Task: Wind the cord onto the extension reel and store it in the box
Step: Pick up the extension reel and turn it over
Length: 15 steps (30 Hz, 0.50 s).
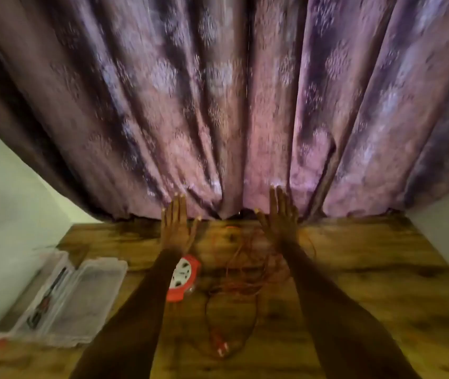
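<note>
Red-and-white round extension reel [182, 277] lies mid-table, partly under the left forearm; its thin red cord [248, 272] sprawls loose just right of it, plug end [222, 348] nearer. Clear plastic box [81, 299] sits open at the table's left edge, well apart from the reel. Wood-grain table [368, 283], bare on the right. Left hand [176, 225] and right hand [280, 220] reach far, fingers straight, holding nothing, by the purple patterned curtain [217, 91]. Frame blurred.

Left forearm [146, 305] hides reel [183, 277] left edge; box [81, 299] contents blurred.
</note>
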### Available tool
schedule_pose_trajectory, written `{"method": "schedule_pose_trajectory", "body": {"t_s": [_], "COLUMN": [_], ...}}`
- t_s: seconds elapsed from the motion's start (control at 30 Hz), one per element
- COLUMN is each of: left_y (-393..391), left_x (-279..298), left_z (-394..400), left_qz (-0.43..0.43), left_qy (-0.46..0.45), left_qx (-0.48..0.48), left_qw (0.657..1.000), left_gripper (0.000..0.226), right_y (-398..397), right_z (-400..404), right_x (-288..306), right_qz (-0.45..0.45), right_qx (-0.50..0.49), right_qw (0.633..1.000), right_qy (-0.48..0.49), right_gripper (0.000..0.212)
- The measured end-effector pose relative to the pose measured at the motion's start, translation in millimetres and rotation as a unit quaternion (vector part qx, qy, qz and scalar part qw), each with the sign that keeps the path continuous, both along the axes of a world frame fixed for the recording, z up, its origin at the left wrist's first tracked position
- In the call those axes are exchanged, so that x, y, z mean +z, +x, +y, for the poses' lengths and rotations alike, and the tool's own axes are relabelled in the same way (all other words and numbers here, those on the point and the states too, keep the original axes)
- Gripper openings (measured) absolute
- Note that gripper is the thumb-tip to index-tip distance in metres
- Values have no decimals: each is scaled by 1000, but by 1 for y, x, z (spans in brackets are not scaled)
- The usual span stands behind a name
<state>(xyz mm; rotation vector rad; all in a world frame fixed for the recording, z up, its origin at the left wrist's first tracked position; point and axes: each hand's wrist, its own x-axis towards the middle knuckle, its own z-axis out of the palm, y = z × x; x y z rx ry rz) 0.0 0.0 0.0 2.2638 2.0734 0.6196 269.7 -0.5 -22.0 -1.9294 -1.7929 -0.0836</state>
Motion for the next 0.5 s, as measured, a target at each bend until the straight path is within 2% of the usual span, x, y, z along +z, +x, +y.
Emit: {"method": "schedule_pose_trajectory", "body": {"t_s": [0.1,0.17,0.23,0.3,0.37,0.5], "left_y": [-13,-23,-30,-35,-42,-54], "left_x": [-40,-71,-92,-108,-129,-166], "left_z": [-30,-50,-61,-67,-70,-64], "left_qz": [4,6,-12,-26,-40,-88], "left_qy": [-81,-126,-154,-172,-189,-167], "left_qx": [22,38,47,64,91,110], "left_qw": [996,991,987,983,977,976], "left_gripper": [91,85,85,92,99,74], "right_y": [-7,-16,-23,-31,-38,-52], "right_z": [-24,-42,-51,-52,-47,-25], "right_x": [-37,-59,-80,-99,-121,-146], "right_qz": [-22,-52,-45,-43,-24,-16], "right_qx": [8,19,61,77,82,120], "right_qw": [995,993,992,980,977,972], "right_qy": [-94,-106,-103,-176,-198,-203], "right_gripper": [73,71,64,66,70,72]}}
